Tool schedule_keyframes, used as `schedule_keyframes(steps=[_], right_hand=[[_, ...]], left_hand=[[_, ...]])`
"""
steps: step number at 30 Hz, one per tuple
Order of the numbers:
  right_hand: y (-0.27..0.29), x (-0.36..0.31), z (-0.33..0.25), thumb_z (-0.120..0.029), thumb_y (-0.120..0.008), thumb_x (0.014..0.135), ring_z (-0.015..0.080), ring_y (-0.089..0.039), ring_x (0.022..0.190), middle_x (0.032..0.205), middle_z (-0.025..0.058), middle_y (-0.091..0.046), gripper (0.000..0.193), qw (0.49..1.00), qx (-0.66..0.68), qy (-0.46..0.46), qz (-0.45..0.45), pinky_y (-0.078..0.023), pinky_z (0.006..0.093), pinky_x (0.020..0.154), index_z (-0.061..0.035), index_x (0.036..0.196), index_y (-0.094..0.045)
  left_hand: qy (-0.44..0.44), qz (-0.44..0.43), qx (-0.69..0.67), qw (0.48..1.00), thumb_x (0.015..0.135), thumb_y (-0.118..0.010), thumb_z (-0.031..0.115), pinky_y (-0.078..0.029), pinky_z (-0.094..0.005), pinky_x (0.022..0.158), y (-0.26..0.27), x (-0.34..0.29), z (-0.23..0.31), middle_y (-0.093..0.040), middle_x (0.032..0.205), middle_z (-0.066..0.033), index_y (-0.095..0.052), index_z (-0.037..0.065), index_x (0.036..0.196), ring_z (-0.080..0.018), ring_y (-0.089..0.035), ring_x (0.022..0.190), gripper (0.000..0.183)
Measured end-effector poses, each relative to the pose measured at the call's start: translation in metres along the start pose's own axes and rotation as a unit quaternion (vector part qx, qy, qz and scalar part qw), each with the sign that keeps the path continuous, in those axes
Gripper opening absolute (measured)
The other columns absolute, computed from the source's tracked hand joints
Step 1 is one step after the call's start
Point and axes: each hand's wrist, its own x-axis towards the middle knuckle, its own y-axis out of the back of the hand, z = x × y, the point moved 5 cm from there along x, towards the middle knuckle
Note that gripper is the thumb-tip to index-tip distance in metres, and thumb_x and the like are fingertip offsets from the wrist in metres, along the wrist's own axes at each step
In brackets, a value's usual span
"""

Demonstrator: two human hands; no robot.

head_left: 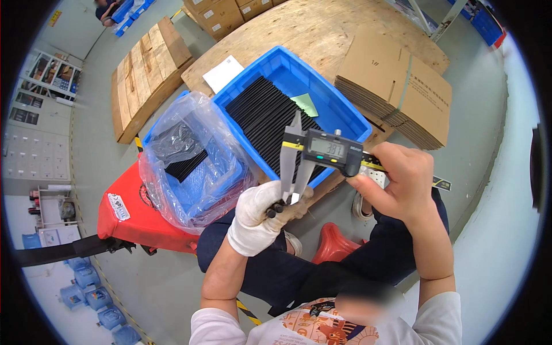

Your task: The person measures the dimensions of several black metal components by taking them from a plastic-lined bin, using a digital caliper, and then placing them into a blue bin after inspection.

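My left hand (259, 218), in a white glove, is closed round several thin black rods (275, 210) whose ends stick out of the fist. Bare, my right hand (399, 175) grips a digital caliper (326, 150) by its slide, thumb below and fingers above. The caliper's jaws point down at the gloved hand and meet the rods there; the exact contact is partly hidden. Beyond both hands stands a large blue bin (345, 109) holding many long black rods (259, 112) laid side by side, with a pale green slip (305, 104) on them.
A smaller blue bin lined with a clear plastic bag (195, 195) stands left, on a red surface (132, 198). Flattened cartons (397, 86) lie strapped on the wooden table (310, 29) at right. A wooden crate (146, 75) is far left, a red stool (335, 241) below me.
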Motion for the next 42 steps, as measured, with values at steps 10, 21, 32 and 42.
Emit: schedule_keyframes(steps=[10,21,32,42], right_hand=[[-0.003,-0.002,-0.001,-0.027,-0.067,0.067,0.0217,-0.048,0.041,0.053,0.006,-0.049,0.028,0.999,0.043,-0.001,-0.019,-0.034,0.0287,0.038,-0.0044,0.076,-0.053],[0.0,-0.001,-0.003,-0.028,-0.068,0.064,0.0201,-0.045,0.039,0.052,0.0037,-0.047,0.028,0.999,0.022,0.035,-0.002,-0.032,0.0281,0.037,-0.0062,0.071,-0.053],[0.004,-0.001,-0.001,-0.036,-0.07,0.064,0.0207,-0.041,0.037,0.047,0.0042,-0.041,0.038,0.999,0.006,0.035,-0.012,-0.029,0.0288,0.036,-0.0078,0.059,-0.045],[-0.004,-0.002,-0.005,-0.03,-0.067,0.067,0.0222,-0.047,0.04,0.051,0.0053,-0.048,0.029,0.999,0.026,0.024,-0.03,-0.033,0.0292,0.038,-0.0058,0.071,-0.051]], left_hand=[[0.028,0.0,-0.04,0.999,0.084,-0.059,0.024,-0.045,-0.022,0.058,-0.003,-0.001,-0.007,-0.056,0.072,-0.0028,-0.057,-0.002,0.101,-0.0098,-0.054,0.061,0.031],[0.046,-0.039,-0.01,0.998,0.083,-0.059,0.011,-0.046,-0.0217,0.059,-0.006,0.001,-0.006,-0.058,0.071,-0.0027,-0.059,0.001,0.1,-0.0092,-0.056,0.061,0.02],[0.059,-0.084,0.007,0.995,0.083,-0.059,0.01,-0.045,-0.0229,0.057,-0.008,0.0,-0.005,-0.057,0.066,-0.0018,-0.06,0.003,0.099,-0.0101,-0.056,0.06,0.018],[0.063,-0.031,-0.034,0.997,0.084,-0.058,0.011,-0.047,-0.0224,0.061,-0.004,-0.002,-0.012,-0.062,0.076,-0.0035,-0.059,0.002,0.1,-0.01,-0.059,0.065,0.019]])
